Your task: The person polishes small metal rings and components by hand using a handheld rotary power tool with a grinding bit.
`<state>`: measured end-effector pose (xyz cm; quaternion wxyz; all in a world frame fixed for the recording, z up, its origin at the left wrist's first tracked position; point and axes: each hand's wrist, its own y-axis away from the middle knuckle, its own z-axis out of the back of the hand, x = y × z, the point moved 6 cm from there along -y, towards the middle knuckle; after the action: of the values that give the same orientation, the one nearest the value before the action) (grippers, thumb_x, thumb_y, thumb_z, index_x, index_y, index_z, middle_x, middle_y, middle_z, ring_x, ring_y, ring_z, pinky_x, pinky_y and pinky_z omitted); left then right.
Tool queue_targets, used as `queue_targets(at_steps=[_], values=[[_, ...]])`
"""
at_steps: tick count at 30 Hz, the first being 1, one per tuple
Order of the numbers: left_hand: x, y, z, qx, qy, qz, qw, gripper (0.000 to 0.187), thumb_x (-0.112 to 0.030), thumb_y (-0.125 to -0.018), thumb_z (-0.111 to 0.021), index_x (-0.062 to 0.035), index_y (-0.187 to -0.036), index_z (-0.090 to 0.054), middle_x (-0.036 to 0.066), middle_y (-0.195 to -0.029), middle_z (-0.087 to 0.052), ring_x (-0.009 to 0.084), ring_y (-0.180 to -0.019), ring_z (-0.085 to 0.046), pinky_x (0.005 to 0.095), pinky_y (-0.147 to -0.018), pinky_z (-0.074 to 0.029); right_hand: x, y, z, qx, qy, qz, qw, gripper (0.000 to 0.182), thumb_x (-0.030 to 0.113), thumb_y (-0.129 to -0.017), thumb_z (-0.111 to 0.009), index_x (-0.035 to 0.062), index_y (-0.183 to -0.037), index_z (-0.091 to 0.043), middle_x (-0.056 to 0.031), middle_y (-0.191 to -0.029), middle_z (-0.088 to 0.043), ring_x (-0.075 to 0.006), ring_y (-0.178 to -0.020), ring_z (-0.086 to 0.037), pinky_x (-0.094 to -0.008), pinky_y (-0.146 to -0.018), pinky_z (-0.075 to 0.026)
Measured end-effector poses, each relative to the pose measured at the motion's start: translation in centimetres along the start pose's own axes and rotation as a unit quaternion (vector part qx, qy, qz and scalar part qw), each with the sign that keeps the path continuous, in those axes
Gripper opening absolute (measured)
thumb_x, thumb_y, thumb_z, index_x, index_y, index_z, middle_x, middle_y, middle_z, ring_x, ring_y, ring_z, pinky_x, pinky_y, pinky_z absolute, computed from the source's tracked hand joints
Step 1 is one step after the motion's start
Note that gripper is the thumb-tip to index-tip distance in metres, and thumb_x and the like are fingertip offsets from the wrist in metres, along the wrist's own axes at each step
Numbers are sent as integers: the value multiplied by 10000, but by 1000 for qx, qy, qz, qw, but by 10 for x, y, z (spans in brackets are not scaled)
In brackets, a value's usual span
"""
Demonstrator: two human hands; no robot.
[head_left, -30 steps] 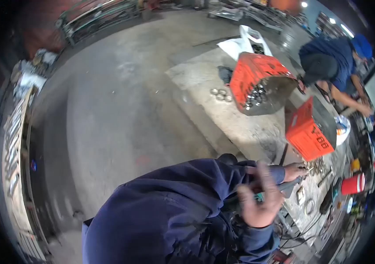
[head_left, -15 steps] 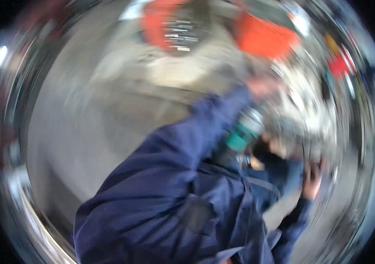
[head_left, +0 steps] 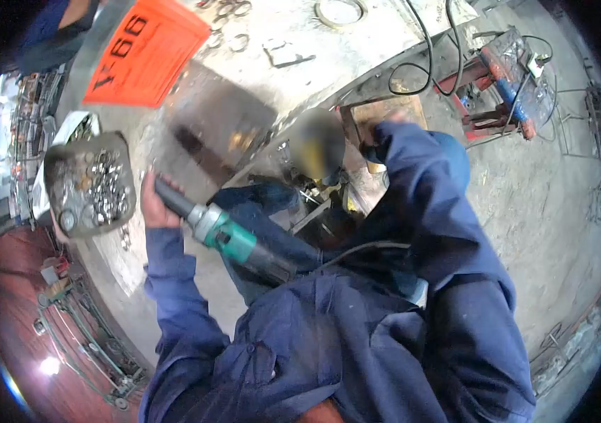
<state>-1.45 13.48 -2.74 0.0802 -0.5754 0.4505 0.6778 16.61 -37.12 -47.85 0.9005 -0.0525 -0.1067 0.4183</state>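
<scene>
Your one head-worn camera looks forward and steeply down, close above your blue jacket [head_left: 329,331]; its wide, round view reaches past your legs [head_left: 265,224] to counter [head_left: 293,21] and floor [head_left: 498,190].

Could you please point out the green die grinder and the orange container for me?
Green die grinder [head_left: 234,242]: head view, on its green housing.
Orange container [head_left: 147,58]: head view, on its lettered orange wall.

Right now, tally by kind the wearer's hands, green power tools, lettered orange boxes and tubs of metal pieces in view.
Hands (left hand, right hand): 2
Green power tool: 1
Lettered orange box: 1
Tub of metal pieces: 1
Total: 5
</scene>
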Motion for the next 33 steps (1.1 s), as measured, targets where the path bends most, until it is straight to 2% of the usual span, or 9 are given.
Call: queue_targets(at_steps=[1,4,6,9,11,13,18,25,33], values=[[6,-5,8,-35,-4,26,999,208,-324,-902,-551,-127,-877,-490,17,-731,-526,174,-617,-526,331,-574,-470,-34,1,-74,-134,16,-112,985,317,270,-914,-389,37,-1013,-579,-173,-1088,-603,-345,-984,-579,-459,-833,-453],[19,-24,34,-67,-14,44,997,231,-362,-898,-544,-142,-863,-483,0,-720,-497,150,-625,-498,325,-593,-461,21,56,77,31,99,21,994,235,276,-845,-470,80,-973,-483,-124,-928,-557,-292,-883,-565,-404,-785,-456],[22,-28,36,-50,-9,51,997,241,-378,-905,-525,-146,-860,-483,-7,-705,-476,134,-612,-477,308,-579,-459,62,86,95,627,14,175,759,288,340,-754,-557,144,-950,-478,-91,-879,-516,-244,-809,-541,-373,-710,-457],[14,-21,36,-84,-25,31,996,238,-369,-926,-484,-139,-863,-489,-1,-692,-464,128,-566,-452,285,-513,-456,65,74,-10,461,-23,150,874,256,363,-842,-536,139,-908,-640,-94,-940,-667,-267,-826,-605,-409,-675,-485],[17,-22,42,-47,24,18,998,237,-357,-933,-463,-132,-871,-498,12,-686,-472,124,-550,-453,276,-476,-454,-22,11,-10,127,182,-15,975,427,373,-843,-485,142,-1201,-505,-134,-1089,-530,-295,-982,-523,-426,-743,-442],[16,-22,55,-57,3,19,998,261,-363,-935,-438,-117,-877,-506,22,-686,-490,124,-539,-471,277,-466,-455,-6,-5,35,172,75,-79,979,251,345,-804,-553,125,-883,-645,-110,-954,-626,-311,-1019,-560,-413,-738,-488],[22,-24,68,-67,17,49,996,324,-426,-919,-420,-127,-846,-521,21,-659,-493,130,-515,-479,282,-439,-437,36,-3,-11,193,70,-140,969,301,367,-783,-574,118,-932,-653,-138,-1016,-625,-306,-1023,-573,-413,-770,-487],[26,-3,38,-159,56,109,980,285,-447,-849,-516,-179,-758,-551,11,-619,-475,173,-554,-478,342,-555,-432,481,75,84,379,-335,14,863,320,371,-772,-584,110,-945,-651,-146,-1022,-625,-306,-1020,-577,-410,-778,-487],[28,-2,41,-199,30,104,974,322,-455,-851,-498,-172,-713,-568,19,-605,-492,189,-537,-479,359,-554,-418,444,160,62,507,-328,79,793,343,375,-760,-595,101,-959,-650,-155,-1029,-625,-306,-1017,-581,-407,-787,-486]])
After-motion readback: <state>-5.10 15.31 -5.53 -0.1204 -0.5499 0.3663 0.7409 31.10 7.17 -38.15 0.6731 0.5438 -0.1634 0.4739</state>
